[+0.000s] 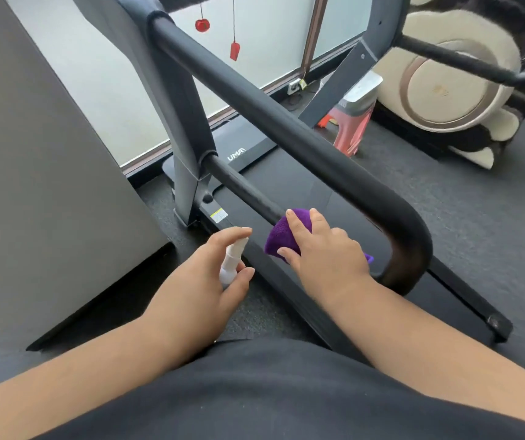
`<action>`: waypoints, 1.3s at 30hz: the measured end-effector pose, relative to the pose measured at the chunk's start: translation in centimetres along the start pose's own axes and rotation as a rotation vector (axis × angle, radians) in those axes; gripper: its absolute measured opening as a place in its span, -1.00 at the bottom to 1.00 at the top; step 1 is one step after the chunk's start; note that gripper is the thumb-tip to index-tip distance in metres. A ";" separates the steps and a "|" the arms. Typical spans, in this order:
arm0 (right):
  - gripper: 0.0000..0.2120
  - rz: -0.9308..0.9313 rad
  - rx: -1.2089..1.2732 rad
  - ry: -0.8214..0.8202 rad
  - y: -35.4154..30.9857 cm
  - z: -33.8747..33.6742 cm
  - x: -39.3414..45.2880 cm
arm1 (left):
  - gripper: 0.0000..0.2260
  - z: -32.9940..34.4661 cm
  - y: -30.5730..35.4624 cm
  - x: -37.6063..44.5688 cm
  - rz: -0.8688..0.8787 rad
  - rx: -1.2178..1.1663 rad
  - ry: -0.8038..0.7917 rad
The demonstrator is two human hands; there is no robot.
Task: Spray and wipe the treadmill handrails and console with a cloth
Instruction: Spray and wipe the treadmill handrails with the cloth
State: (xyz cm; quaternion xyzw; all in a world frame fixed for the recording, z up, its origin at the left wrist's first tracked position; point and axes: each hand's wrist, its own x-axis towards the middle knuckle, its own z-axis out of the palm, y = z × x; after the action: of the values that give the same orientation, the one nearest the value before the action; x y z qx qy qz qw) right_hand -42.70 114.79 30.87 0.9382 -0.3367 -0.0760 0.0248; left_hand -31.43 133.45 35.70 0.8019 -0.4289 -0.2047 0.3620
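At frame centre, the right hand (324, 249) clamps a fuzzy purple cloth (282, 235) around the matte black tubular handrail (248, 185); the left hand (204, 281) grips a white plastic spray bottle (231, 262).

Bare forearms; black top (270, 392), no sleeves showing

You're in a home workout room: a treadmill (286, 144) stands on dark speckled rubber flooring (477, 192) by frosted windows (255, 42), a massage chair (445, 84) beside it
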 end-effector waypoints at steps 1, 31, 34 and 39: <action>-0.36 -0.012 -0.002 0.001 0.0 0.0 0.2 | -0.55 0.2 -0.1 -0.4 -0.010 0.007 0.007; -0.34 0.079 0.036 -0.093 -13.6 -1.5 19.4 | -0.54 -14.9 -14.5 11.3 0.001 0.011 -0.141; -0.35 0.110 0.054 -0.101 -11.2 -1.7 16.3 | -0.54 -15.7 -14.9 12.1 0.033 -0.004 -0.160; -0.33 0.155 -0.031 -0.055 -10.7 -1.3 13.7 | -0.54 -16.7 -16.3 12.7 0.040 -0.010 -0.157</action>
State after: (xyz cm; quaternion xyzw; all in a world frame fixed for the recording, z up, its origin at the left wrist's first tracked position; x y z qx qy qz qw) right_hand -25.38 114.35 29.37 0.9064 -0.4077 -0.1048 0.0357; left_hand -5.02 135.60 34.03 0.7728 -0.4709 -0.2617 0.3355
